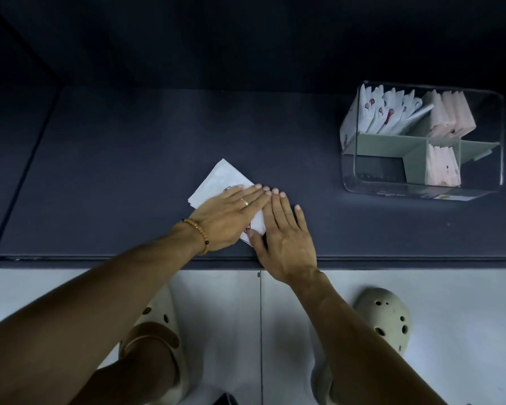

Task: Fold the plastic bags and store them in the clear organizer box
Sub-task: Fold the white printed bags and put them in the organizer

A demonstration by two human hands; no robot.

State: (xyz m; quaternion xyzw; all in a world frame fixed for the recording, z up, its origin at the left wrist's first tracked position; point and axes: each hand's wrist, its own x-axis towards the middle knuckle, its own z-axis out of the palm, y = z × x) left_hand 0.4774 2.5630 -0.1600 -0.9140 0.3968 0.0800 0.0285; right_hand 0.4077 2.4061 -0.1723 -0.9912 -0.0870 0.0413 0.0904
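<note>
Dark table [129, 171] fills most of the view, its near edge running across just below the hands; pale tiled floor [216, 317] beneath it, with two cream clogs [384, 320] on the person's feet. Clear organizer box [421, 191] sits on the table at right, well apart from the hands, with a grey-green divider [392, 144] splitting it into compartments. Far-left compartment holds upright white folded bags [380, 112] with red print; far-right one holds pinkish folded bags [453, 115]; near-right compartment has a few more pinkish bags [443, 168] standing upright; near-left compartment shows only the dark table through it. White plastic bag [216, 182] lies flat on the table near the front edge, partly folded, tilted diagonally, small red marks showing between the hands. Left hand [231, 217] lies flat on the bag, fingers straight and together, pressing it down, grip released; ring [245, 202] on one finger, beaded bracelet [200, 233] on the wrist. Right hand [284, 238] flat beside it, fingers straight, thumb touching the bag's near edge, fingertips just right of the left fingertips; grip released, not curled on anything.
</note>
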